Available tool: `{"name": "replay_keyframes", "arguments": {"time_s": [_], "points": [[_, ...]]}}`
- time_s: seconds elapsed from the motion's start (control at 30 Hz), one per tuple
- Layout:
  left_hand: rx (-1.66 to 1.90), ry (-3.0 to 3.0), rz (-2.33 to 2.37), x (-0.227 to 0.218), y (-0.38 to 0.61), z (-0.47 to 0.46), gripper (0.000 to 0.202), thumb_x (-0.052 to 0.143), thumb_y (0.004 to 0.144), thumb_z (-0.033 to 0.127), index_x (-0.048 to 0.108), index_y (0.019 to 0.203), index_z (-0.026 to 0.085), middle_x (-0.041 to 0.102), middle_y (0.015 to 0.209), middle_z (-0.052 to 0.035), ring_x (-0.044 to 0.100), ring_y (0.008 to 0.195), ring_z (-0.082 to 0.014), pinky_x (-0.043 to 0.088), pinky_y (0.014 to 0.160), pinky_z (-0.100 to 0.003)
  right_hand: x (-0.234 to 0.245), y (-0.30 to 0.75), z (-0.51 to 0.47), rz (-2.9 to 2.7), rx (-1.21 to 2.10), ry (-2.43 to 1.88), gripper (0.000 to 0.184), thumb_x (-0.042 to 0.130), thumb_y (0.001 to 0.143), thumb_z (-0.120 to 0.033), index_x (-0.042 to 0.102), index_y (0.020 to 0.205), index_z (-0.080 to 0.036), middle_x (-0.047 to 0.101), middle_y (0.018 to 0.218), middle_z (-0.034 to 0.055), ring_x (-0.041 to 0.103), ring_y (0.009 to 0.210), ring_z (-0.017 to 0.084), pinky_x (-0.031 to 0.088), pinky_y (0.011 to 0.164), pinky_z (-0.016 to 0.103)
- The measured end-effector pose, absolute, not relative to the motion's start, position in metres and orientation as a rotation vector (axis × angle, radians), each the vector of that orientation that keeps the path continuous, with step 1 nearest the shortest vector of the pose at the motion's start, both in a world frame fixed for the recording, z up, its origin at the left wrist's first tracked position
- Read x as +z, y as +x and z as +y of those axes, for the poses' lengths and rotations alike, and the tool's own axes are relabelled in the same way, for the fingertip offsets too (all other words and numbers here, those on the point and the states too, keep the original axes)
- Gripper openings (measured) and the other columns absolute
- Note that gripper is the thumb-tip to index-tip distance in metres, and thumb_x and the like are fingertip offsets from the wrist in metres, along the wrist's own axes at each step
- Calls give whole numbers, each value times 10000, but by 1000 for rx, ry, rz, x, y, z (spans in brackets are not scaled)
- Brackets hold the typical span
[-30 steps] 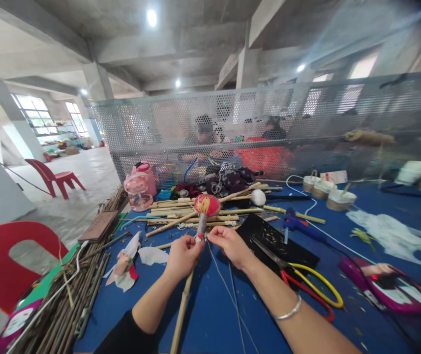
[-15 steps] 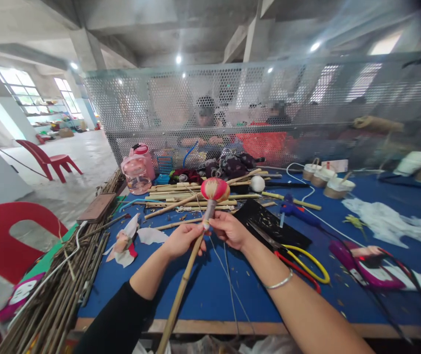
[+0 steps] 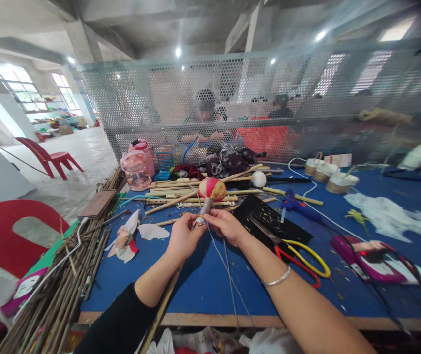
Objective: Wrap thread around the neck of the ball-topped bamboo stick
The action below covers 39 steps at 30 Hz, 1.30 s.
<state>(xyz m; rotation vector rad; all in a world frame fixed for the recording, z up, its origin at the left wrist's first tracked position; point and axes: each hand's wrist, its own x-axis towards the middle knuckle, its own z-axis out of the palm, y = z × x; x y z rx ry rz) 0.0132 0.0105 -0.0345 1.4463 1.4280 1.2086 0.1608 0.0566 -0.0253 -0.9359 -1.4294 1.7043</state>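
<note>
Blue tabletop (image 3: 203,285) below a perforated metal screen (image 3: 232,93) carries the work, and over it the left hand (image 3: 183,239) has closed in on the right hand (image 3: 228,227) since half a second ago. Their fingertips now meet at the wrapped neck just under the red-and-yellow ball (image 3: 212,188), and the tail of the bamboo stick (image 3: 159,314) has swung beneath the left forearm, so the binding at that neck looks to be the step under way. The left hand is clenched round the stick with its palm turned inward, while the right, wrist bent, pinches the thin string (image 3: 228,268) trailing toward the table edge, scissors (image 3: 299,255) lying just beside its forearm.
</note>
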Motion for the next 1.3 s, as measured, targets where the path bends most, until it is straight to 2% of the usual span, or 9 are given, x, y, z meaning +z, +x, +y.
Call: {"name": "replay_keyframes", "arguments": {"time_s": [0.13,0.3,0.5,0.77,0.93,1.13,1.3], "points": [[1252,1308,1416,-21,13,7,208,629,725,294,579,870,153,554,597,47,415,391,-61,316,387,-186,-23,163,58,-1368,1629,-939,344,750,597,-444,563,676,-165,339,434,-100,198,366,34,79,385,231],[1293,1214,1323,-16,12,7,207,642,711,284,554,849,157,528,534,66,385,355,-51,267,351,-171,-18,160,53,-1342,1607,-902,321,754,597,-414,575,678,-161,365,461,-93,204,381,30,80,399,231],[1279,1179,1298,-17,9,10,261,687,676,313,553,840,160,567,537,56,378,341,-48,258,351,-171,-20,161,52,-1351,1636,-904,306,736,623,-417,564,687,-171,326,431,-102,194,356,35,71,378,233],[1266,1232,1333,-17,9,8,213,671,684,288,568,816,157,521,496,71,380,357,-54,260,369,-174,-14,159,46,-1310,1638,-869,284,740,619,-392,566,665,-173,324,432,-97,194,362,32,90,368,218],[1264,1236,1330,-19,7,9,223,670,690,296,568,829,156,506,485,79,369,353,-50,268,367,-172,-13,160,46,-1363,1653,-924,314,738,611,-435,585,665,-167,315,421,-98,186,358,31,83,367,218],[1231,1174,1303,-15,6,8,286,675,685,334,544,869,158,577,542,50,397,339,-58,269,325,-172,-18,159,50,-1359,1644,-940,337,747,597,-450,562,651,-173,321,412,-100,190,353,34,81,369,225],[1252,1142,1280,-12,7,7,309,695,660,342,535,850,158,577,530,51,387,325,-50,262,320,-167,-19,157,48,-1355,1665,-926,318,739,615,-436,575,675,-170,343,433,-94,204,357,38,83,367,233]]}}
